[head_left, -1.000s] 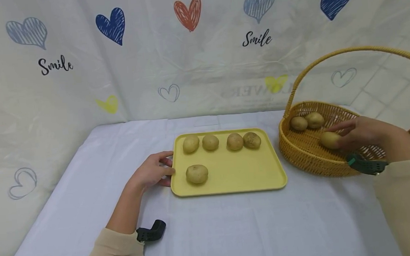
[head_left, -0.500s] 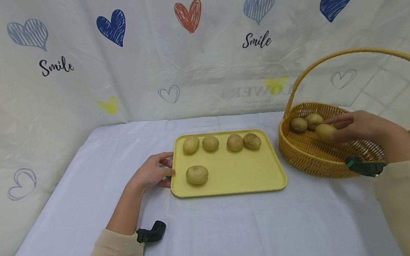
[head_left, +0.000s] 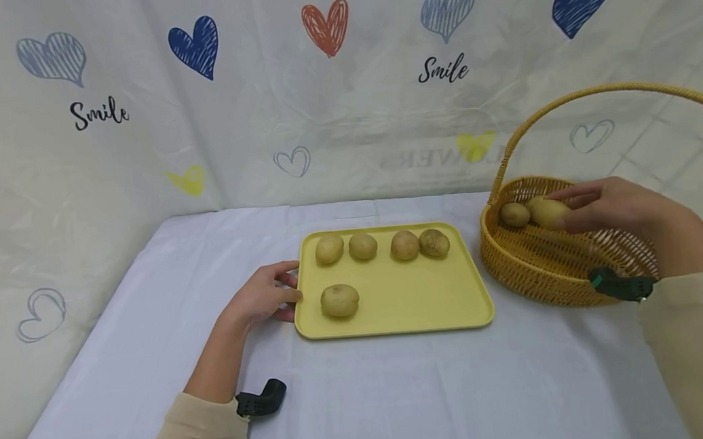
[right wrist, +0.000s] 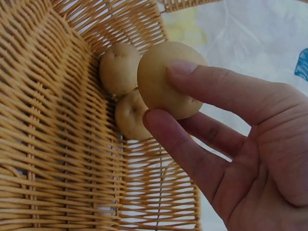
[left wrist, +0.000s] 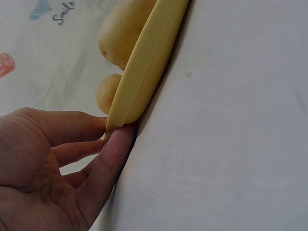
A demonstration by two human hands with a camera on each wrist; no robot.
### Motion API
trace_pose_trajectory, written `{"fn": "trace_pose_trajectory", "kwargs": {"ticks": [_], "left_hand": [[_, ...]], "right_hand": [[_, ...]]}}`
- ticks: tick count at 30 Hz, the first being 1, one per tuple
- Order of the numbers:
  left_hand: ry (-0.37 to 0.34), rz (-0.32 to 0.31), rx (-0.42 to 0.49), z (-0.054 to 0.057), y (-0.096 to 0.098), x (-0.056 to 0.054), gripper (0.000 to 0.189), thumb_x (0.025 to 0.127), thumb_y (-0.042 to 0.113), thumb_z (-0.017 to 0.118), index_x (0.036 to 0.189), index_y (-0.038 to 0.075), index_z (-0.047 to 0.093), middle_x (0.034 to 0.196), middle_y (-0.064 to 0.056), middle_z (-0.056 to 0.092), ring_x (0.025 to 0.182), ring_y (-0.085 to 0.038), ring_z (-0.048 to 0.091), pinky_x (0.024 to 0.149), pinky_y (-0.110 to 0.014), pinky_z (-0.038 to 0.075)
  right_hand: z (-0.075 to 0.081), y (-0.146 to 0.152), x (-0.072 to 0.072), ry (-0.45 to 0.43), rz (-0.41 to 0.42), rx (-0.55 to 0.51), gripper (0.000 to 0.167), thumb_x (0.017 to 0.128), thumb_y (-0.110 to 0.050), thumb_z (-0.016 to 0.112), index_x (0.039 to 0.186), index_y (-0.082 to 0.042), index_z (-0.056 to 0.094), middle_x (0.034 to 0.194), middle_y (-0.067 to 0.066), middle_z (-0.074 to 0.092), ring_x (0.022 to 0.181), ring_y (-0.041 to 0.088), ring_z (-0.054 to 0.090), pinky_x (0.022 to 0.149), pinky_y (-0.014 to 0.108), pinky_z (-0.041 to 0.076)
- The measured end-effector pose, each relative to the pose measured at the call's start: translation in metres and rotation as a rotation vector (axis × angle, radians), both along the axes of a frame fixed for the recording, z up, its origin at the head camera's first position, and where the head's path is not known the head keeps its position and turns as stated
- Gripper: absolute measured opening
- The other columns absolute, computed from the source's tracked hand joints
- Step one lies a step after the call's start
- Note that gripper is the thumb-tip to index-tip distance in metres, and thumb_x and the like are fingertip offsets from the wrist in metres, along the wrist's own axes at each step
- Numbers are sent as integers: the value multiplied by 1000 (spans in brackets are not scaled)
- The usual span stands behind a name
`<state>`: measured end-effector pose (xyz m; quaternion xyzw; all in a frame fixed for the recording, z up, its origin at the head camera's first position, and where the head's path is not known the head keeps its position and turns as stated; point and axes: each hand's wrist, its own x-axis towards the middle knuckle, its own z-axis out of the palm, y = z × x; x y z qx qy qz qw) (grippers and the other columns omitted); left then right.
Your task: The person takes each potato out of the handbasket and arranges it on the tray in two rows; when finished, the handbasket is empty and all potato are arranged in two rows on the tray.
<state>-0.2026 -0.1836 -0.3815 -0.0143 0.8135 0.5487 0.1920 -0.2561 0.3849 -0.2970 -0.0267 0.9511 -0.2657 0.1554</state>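
My right hand (head_left: 623, 211) pinches a potato (right wrist: 166, 79) between thumb and fingers, raised inside the wicker basket (head_left: 530, 285). Two more potatoes lie against the basket's wall; one potato (head_left: 514, 215) shows clearly in the head view, the other partly hidden behind the held one. At the left end of the yellow tray (head_left: 418, 296), my left hand (head_left: 263, 295) holds the rim between thumb and fingers, as the left wrist view shows close up. Along the tray's back edge sit several potatoes, among them a spotted potato (head_left: 435, 243). A larger potato (head_left: 340, 300) rests at its front left.
The basket's tall arched handle (head_left: 612, 88) rises above my right hand. Under everything spreads a white tablecloth (head_left: 400, 393). Behind it hangs a pale curtain (head_left: 246, 111) printed with hearts and the word Smile.
My right hand has lifted the potato and carried it back and slightly left within the basket, up to the other two. The left hand stays at the tray's edge.
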Motion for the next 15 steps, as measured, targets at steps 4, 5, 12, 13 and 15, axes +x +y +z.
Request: {"fn": "trace_pose_trajectory", "kwargs": {"ticks": [4,5,12,13,15], "left_hand": [[6,-1,-2,1,1,0,71,93,-3,64,159,6,38,126,-17,50,84,-21,65,69,-34,65],[6,-2,-3,1,1,0,71,94,-3,64,159,6,38,126,-17,50,83,-21,65,68,-34,65],[-1,-3,-1,0,1,-1,71,94,-3,64,159,7,38,125,-17,50,84,-21,65,69,-35,65],[-1,-2,-2,0,0,-1,71,94,-3,64,159,7,38,125,-17,50,85,-21,65,70,-35,65],[-2,0,-4,0,0,-1,71,94,-2,64,159,8,38,126,-17,50,85,-21,65,70,-35,65]], "right_hand": [[4,-4,-3,42,24,-14,71,97,-41,72,154,-7,47,142,18,60,113,20,60,86,35,54],[5,-5,-3,44,28,-16,72,97,-42,72,154,-6,47,141,17,61,111,17,60,86,34,54],[14,-14,-1,53,41,-12,72,98,-43,69,154,-4,44,141,25,59,106,21,68,88,41,56],[16,-16,0,56,39,-15,73,98,-43,69,154,-4,44,142,26,57,105,20,68,88,40,56],[18,-20,1,56,39,-24,74,98,-43,69,155,-3,42,144,29,54,105,22,69,89,41,56]]}}
